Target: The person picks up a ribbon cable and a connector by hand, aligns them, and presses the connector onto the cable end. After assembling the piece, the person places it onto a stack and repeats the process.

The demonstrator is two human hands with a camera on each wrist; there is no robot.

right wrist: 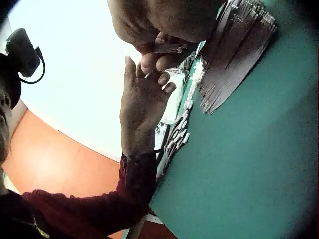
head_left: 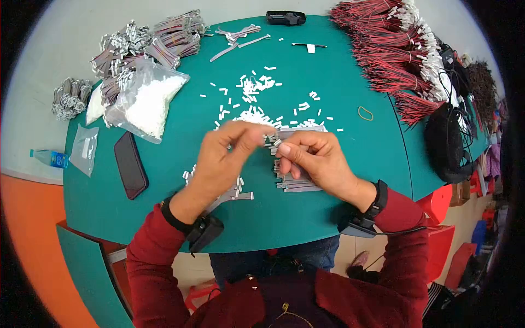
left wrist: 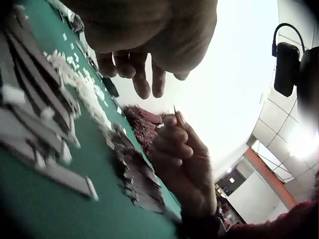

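My right hand pinches the end of a grey ribbon cable between thumb and fingers. Small bare metal terminals show at the cable's tip in the right wrist view. Just to the left, my left hand hovers with its fingers loosely extended and holds nothing. Under the right hand lies a stack of grey ribbon cables. Loose white connector housings are heaped on the table beyond both hands. More ribbon cables with white connectors lie beneath the left hand and forearm.
A plastic bag of white housings and bundled grey cables occupy the table's left back. A phone lies to the left. Red-black wire bundles fill the right back, near a black bag. A rubber band lies right of the housings.
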